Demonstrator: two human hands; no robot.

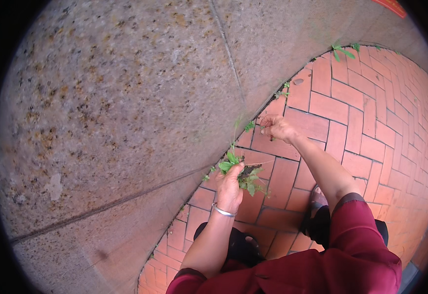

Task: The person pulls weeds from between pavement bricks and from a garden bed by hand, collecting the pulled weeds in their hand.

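My left hand (229,187) is closed around a bunch of pulled green weeds (250,180) with dark soil on the roots, and a silver bangle (224,210) circles that wrist. Up and to the right, my right hand (275,128) hovers over the red bricks with thumb and fingertips drawn together; a small dark bit shows at the fingertips, too small to name. Just left of it, a small green weed (250,126) grows from the joint where the paving meets the stone wall.
A rough granite wall (126,110) fills the left side, bordering herringbone brick paving (328,106). More weeds (342,52) sprout along the joint farther up, near a dry leaf (298,81). My sandalled feet (319,196) stand on the bricks.
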